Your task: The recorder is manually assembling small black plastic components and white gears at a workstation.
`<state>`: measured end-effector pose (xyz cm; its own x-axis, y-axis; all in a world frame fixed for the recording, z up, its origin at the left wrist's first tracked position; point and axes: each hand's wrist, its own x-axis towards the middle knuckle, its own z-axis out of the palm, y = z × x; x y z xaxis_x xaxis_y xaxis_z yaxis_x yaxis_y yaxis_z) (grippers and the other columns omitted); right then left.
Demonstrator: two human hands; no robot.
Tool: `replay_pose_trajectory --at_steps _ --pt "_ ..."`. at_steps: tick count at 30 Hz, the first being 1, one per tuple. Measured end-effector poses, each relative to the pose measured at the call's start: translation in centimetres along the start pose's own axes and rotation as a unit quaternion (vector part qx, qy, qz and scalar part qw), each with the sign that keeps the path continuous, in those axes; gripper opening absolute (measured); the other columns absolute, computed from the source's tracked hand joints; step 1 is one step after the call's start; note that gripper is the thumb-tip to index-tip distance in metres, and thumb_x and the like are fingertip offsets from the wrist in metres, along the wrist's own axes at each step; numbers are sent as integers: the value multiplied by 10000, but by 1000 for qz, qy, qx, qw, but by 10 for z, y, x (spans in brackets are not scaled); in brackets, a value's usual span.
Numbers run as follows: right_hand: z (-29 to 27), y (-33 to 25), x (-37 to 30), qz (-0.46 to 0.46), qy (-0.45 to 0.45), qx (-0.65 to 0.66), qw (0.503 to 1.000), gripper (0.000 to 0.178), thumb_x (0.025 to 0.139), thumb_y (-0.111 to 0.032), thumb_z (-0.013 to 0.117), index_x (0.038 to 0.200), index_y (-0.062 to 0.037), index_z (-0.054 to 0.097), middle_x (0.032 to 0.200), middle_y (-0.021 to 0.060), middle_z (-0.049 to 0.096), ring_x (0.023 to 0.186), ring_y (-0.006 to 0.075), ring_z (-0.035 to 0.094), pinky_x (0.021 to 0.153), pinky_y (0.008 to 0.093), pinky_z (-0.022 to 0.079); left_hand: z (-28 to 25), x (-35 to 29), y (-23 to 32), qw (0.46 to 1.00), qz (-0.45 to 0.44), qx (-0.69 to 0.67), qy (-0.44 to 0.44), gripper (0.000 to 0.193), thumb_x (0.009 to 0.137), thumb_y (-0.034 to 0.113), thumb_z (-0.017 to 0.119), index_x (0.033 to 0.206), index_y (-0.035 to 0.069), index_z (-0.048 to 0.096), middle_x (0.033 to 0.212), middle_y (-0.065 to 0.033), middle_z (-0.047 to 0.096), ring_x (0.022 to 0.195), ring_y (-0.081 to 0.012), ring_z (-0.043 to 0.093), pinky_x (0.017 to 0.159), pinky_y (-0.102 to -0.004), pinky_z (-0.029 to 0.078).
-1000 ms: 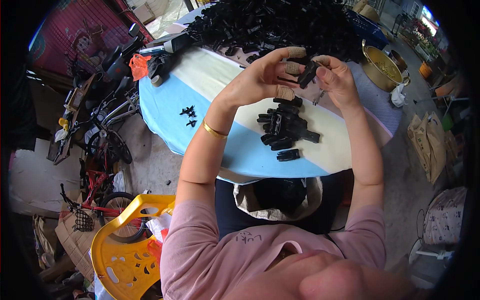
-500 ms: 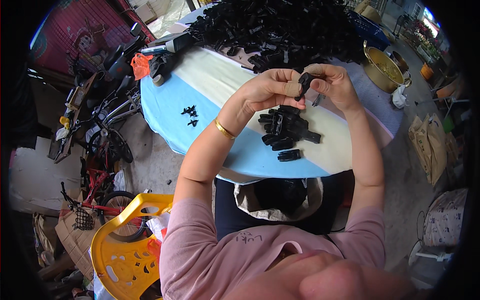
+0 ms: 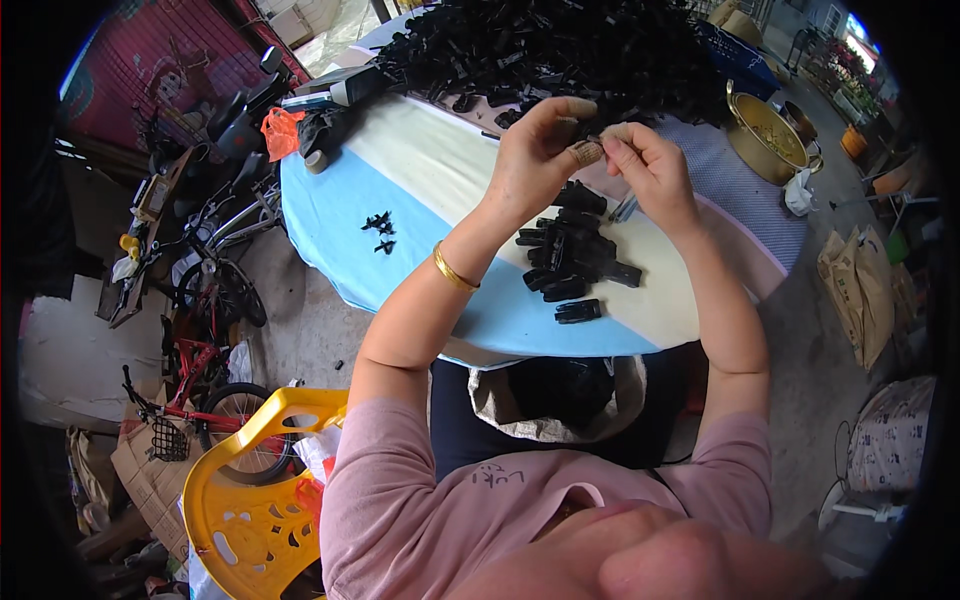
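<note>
Over the table, my left hand [image 3: 545, 150] has its thumb stretched out and its forefinger curved away from it; a tan wrap [image 3: 585, 152] covers the thumb. My right hand [image 3: 655, 175] pinches at the tip of that thumb, and whatever lies between its fingers is too small to make out. Just below both hands rests a small group of black plastic parts [image 3: 575, 250], with one part [image 3: 580, 196] at its far end. A thin metallic thing [image 3: 625, 209] lies beside them, partly covered by my right hand.
A large heap of black parts [image 3: 540, 60] fills the table's far side. Several tiny black pieces [image 3: 380, 228] lie at left on the striped cloth [image 3: 340, 220]. An open sack [image 3: 485, 405] sits at my lap. A brass-coloured pot [image 3: 765, 135] stands right, a yellow chair [image 3: 215, 500] left.
The black part that both hands held now lies at the far end of the small group. My left fingers have spread apart, and my right hand has closed near the left thumb.
</note>
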<state>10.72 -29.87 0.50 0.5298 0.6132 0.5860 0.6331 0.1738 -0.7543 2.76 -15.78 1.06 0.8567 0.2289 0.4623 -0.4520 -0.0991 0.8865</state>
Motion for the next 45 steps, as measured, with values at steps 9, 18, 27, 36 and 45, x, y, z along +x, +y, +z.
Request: replay_pose_trajectory --at_steps 9,18,27,36,45 --pt "0 -8 -2 66 -18 34 997 132 886 -118 485 869 -18 569 647 -28 503 529 6 376 461 148 274 6 -1 -13 997 68 -22 33 195 748 -23 637 932 -35 574 844 -53 614 762 -74 555 673 -200 468" --pt "-18 9 10 124 -60 15 990 143 880 -132 502 813 -32 580 638 -41 493 503 12 375 441 159 282 5 -1 -9 965 129 221 62 279 681 4 684 933 22 566 767 -116 597 622 -160 550 552 -251 437" --pt "-29 57 19 171 -40 -489 855 317 716 -257 678 964 -69 618 836 116 644 784 272 616 689 344 483 -16 -1 6 910 -12 269 -315 296 677 23 695 941 -14 566 885 -72 615 821 -147 573 807 -298 452" --pt "-32 58 19 249 22 -239 938 267 698 -121 626 947 -25 609 866 106 627 747 196 586 652 281 450 -9 5 -4 930 78 358 -32 612 608 46 734 1162 40 474 1135 -135 534 1014 -267 534 857 -333 440" --pt "-4 10 7 224 -53 235 944 157 817 -104 580 948 -17 570 761 -9 569 539 -11 402 440 131 269 -6 6 -6 940 174 287 -63 756 612 -4 734 1256 7 338 1192 -135 490 1084 -239 504 918 -311 420"
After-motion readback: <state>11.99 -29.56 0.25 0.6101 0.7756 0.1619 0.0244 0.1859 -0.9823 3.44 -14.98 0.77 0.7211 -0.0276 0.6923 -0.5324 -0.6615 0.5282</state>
